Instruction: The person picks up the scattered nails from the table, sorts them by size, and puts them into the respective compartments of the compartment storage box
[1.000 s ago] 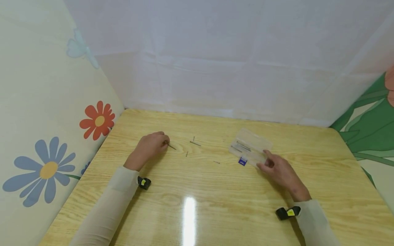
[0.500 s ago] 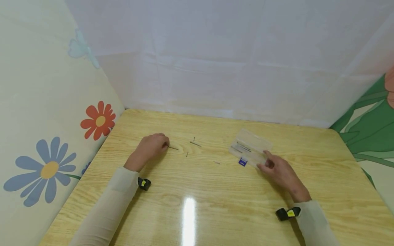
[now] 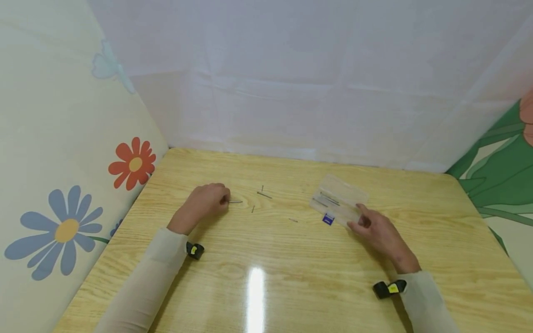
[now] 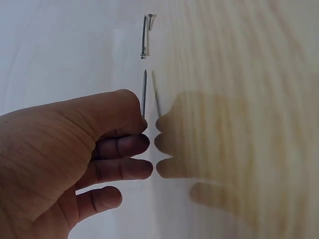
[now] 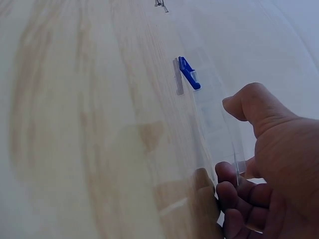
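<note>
In the head view my left hand [image 3: 202, 203] is at the left of the table, pinching a nail [image 3: 235, 201] between thumb and fingers. The nail's pointed end [image 4: 145, 82] sticks out ahead of the fingertips, close over the tabletop. My right hand [image 3: 380, 233] grips the near right corner of a clear plastic box [image 3: 349, 190], thumb on top and fingers at the side. Several long nails [image 3: 330, 199] show in the box's left part. A blue latch [image 3: 328, 218] stands out on its front edge, and the right wrist view shows that blue clasp [image 5: 188, 73] too.
Between the hands lie a long nail [image 3: 264, 194], a short nail [image 3: 262, 188] beside it, another short nail [image 3: 252, 209] and a thin one [image 3: 293, 220] nearer the box. A white cloth [image 3: 266, 92] backs the wooden table [image 3: 308, 286].
The nail in my left hand has swung from slanting down and right to lying nearly level. That hand has sunk slightly toward me. My right hand and the box stay put.
</note>
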Motion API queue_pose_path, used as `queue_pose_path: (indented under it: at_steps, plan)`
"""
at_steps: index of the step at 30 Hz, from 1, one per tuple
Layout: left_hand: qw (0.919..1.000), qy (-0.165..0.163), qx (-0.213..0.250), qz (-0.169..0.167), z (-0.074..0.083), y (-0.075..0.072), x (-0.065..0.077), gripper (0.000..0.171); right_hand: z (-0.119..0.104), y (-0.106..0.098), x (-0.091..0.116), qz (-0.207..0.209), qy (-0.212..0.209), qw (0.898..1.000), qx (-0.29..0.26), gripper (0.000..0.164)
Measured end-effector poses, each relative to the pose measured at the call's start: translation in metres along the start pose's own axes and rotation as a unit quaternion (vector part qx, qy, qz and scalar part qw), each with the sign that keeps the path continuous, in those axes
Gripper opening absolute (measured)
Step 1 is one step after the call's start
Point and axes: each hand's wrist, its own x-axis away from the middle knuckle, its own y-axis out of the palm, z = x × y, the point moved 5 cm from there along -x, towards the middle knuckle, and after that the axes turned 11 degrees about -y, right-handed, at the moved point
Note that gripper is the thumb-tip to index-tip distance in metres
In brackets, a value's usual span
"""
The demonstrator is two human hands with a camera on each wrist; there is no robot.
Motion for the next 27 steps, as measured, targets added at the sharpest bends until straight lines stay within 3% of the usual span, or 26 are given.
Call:
queue_pose_path:
  at_steps: [5, 20, 27]
  plan:
    - [0.9998, 0.020, 0.004, 0.008, 0.007, 0.000, 0.000, 0.001, 0.000, 0.000, 0.000, -0.001, 0.001, 1.000, -0.002, 0.073]
    - [0.9964, 0.075, 0.006, 0.038, 0.041, -0.008, -0.006, 0.003, -0.001, -0.001, 0.000, 0.006, -0.011, 1.000, -0.003, 0.073]
    - [0.9944, 0.098, 0.025, 0.030, 0.058, -0.007, -0.012, 0.004, 0.001, -0.001, 0.000, 0.007, -0.010, 1.000, -0.006, 0.073]
